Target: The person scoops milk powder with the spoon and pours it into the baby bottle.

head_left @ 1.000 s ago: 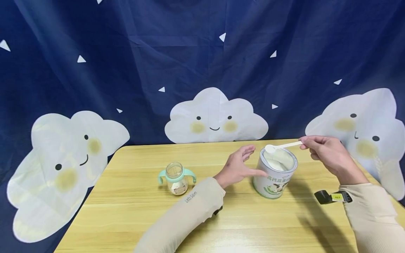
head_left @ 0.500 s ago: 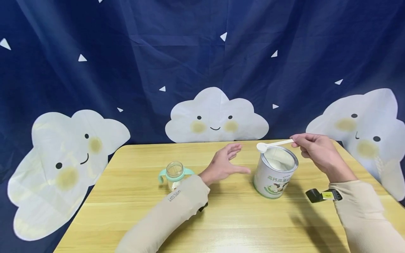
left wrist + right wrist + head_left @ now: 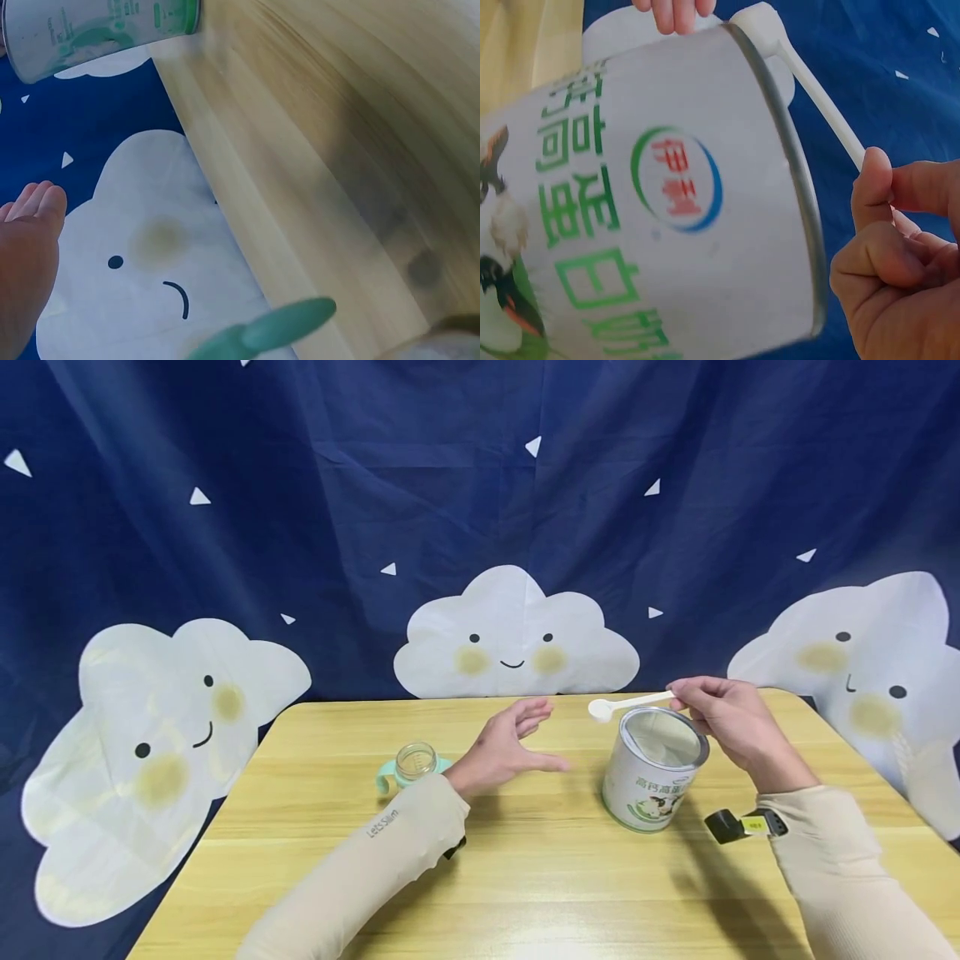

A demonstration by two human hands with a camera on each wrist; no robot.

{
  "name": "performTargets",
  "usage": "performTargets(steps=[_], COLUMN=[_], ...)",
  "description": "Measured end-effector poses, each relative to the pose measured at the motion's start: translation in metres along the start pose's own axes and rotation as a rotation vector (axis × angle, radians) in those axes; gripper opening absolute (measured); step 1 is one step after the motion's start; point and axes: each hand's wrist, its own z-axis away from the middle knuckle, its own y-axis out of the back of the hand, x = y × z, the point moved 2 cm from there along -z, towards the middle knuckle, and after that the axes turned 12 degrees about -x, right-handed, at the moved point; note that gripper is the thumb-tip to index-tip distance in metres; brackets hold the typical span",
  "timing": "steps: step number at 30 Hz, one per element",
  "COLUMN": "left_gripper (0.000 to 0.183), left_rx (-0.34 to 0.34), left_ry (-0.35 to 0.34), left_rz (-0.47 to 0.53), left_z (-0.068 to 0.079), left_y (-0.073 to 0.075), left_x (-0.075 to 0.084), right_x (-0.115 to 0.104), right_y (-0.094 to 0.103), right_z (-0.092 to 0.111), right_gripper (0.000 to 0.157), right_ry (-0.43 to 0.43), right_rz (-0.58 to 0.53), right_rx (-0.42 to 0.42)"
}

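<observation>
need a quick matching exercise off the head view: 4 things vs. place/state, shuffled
Things:
1. scoop
2. bottle
3. tin
4. left hand

Places/states:
A. silver-rimmed, standing upright on the table
B. thumb spread from the fingers, holding nothing
C. pinched in the right hand
D. partly hidden behind the left sleeve

Pairs: 1-C, 2-D, 3-A, 4-B

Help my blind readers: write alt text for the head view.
A right hand pinches a white scoop by its handle, the bowl beyond the left rim of an open can on a wooden table. The left hand, open, is between the can and a mint-handled bottle partly hidden by the left sleeve. Behind hangs a blue cloud-patterned curtain.
</observation>
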Motion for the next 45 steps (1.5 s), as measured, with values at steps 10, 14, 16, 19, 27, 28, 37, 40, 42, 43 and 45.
performTargets(steps=[10, 14, 16, 19, 27, 28, 37, 40, 42, 43, 45], left_gripper=[0.093, 0.094, 0.093, 0.093, 0.092, 0.092, 0.089, 0.088, 0.087, 0.087, 0.087], left_rx=[-0.001, 0.010, 0.016, 0.027, 0.023, 0.024, 0.048, 0.055, 0.060, 0.060, 0.061], left_ry=[0.001, 0.019, 0.025, 0.029, 0.023, 0.021, 0.036, 0.046, 0.047, 0.045, 0.045], left_rz=[-0.033, -0.062, -0.078, -0.087, -0.088, -0.090, -0.076, -0.081, -0.092, -0.098, -0.108], left_z=[0.011, 0.014, 0.016, 0.018, 0.026, 0.027, 0.036, 0.039, 0.041, 0.041, 0.043], left_y=[0.012, 0.017, 0.020, 0.024, 0.036, 0.037, 0.051, 0.055, 0.057, 0.059, 0.062], left_x=[0.003, 0.004, 0.005, 0.005, 0.008, 0.009, 0.011, 0.011, 0.011, 0.012, 0.012], right_x=[-0.002, -0.002, -0.002, -0.002, -0.002, -0.002, -0.009, -0.010, -0.011, -0.011, -0.011], right_y=[-0.011, -0.016, -0.017, -0.019, -0.027, -0.028, -0.040, -0.044, -0.046, -0.048, -0.051], right_z=[-0.003, -0.004, -0.005, -0.005, -0.006, -0.006, -0.013, -0.015, -0.017, -0.017, -0.019], right_gripper=[0.017, 0.018, 0.019, 0.021, 0.016, 0.015, 0.010, 0.015, 0.016, 0.015, 0.012], right_ry=[-0.012, -0.024, -0.031, -0.037, -0.030, -0.031, -0.067, -0.064, -0.057, -0.054, -0.044], right_rz=[-0.059, -0.035, -0.024, -0.012, 0.016, 0.016, 0.067, 0.068, 0.055, 0.043, 0.021], right_rx=[-0.013, -0.007, -0.004, 0.002, 0.010, 0.011, 0.012, 0.008, 0.000, -0.005, -0.013])
